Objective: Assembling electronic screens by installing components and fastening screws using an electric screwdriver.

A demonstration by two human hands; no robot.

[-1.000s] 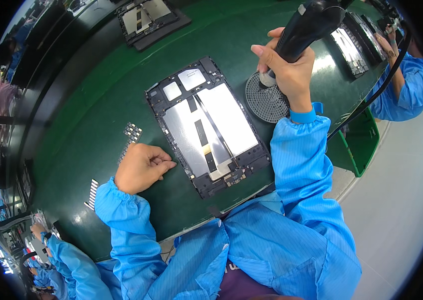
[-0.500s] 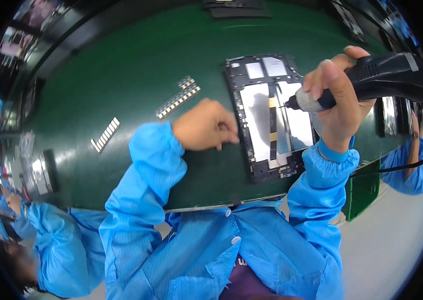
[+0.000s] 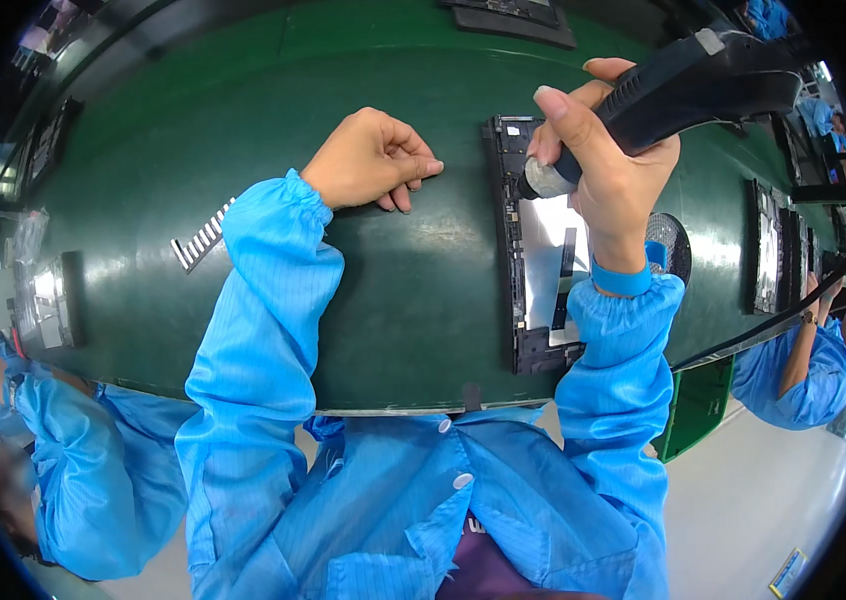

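My right hand (image 3: pixel 615 165) grips a black electric screwdriver (image 3: pixel 683 90), its grey-collared nose pointing down at the left edge of an opened tablet (image 3: pixel 548 255). The tablet lies flat, showing a black frame and shiny silver panels; my right hand and forearm cover its right part. My left hand (image 3: pixel 371 165) hovers over the green table left of the tablet, thumb and fingertips pinched together; anything between them is too small to make out. A comb-like strip of small light pieces (image 3: pixel 205 237) lies beside my left sleeve.
A round dark mesh piece (image 3: pixel 671 245) sits right of my right wrist. Dark flat devices (image 3: pixel 513 20) lie at the table's far edge, with more (image 3: pixel 768 245) at right. A green crate (image 3: pixel 695 410) stands below the table. Blue-sleeved people (image 3: pixel 108 480) are on both sides.
My left hand has moved up and away from the tablet, over where a checkered strip showed. The screwdriver has shifted from the tablet's middle to its upper left edge. The view has shifted slightly.
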